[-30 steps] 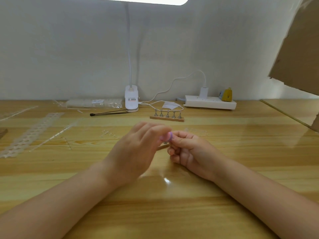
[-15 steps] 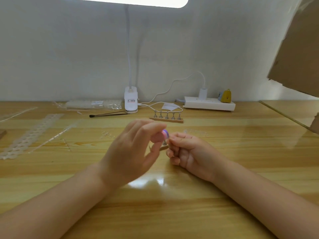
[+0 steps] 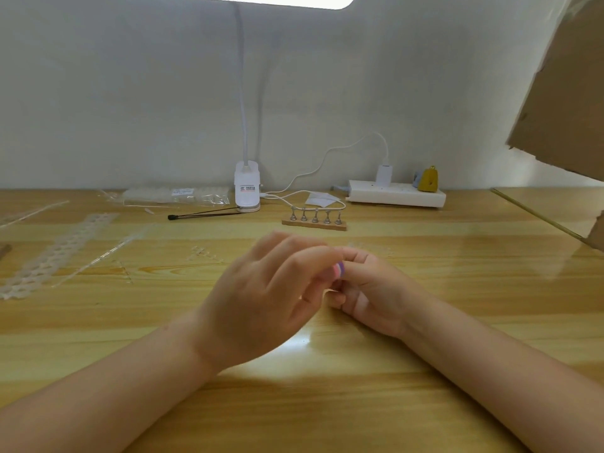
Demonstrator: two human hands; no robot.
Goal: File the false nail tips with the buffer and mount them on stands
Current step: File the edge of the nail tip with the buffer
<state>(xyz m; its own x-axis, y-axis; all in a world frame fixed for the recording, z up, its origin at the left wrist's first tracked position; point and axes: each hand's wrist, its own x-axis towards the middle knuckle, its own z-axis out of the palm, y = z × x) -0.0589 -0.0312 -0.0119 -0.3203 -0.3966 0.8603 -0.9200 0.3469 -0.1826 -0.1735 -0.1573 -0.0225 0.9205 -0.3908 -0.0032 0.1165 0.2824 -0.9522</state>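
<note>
Above the table (image 3: 457, 322), mid-frame, the left hand (image 3: 261, 299) pinches a pink-and-purple buffer (image 3: 339, 269) in curled fingers, against the right hand (image 3: 372, 292). The right fingers curl tight; what they hold is hidden. Behind, near the lamp (image 3: 247, 188), stands a rack (image 3: 314, 221) of five stands.

Bright, even light falls from a lamp panel (image 3: 261, 0) blown out to pure white at the top edge, and it throws a pale glare patch on the glossy worktop (image 3: 304, 346) between the near forearms. The left hand (image 3: 261, 299) is smeared by motion blur (fingertips most of all), with soft shadow beneath both wrists. Wide-angle distortion bows the worktop's far edge.
</note>
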